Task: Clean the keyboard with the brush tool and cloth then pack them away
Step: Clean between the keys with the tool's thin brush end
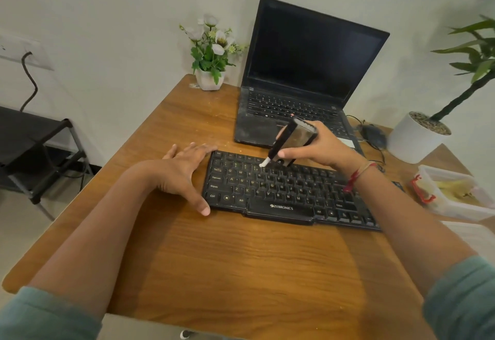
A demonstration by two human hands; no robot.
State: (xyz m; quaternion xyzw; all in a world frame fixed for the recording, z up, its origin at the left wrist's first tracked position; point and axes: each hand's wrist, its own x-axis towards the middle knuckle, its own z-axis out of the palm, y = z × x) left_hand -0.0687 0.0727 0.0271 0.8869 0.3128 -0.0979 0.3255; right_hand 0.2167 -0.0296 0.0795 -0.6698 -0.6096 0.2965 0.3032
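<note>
A black keyboard (281, 192) lies across the middle of the wooden desk (214, 259). My right hand (324, 144) grips a black and silver brush tool (292, 138) above the keyboard's upper rows. The tool's white tip (263, 163) points down and touches the number-key row. My left hand (184, 168) rests flat on the desk against the keyboard's left end, fingers spread, thumb along the front left corner. No cloth is visible.
An open black laptop (302, 85) stands behind the keyboard. A small flower pot (210, 77) is at the back left, a mouse (375, 133) and a white plant pot (412, 138) at the back right. A clear plastic box (455, 195) sits at the right edge.
</note>
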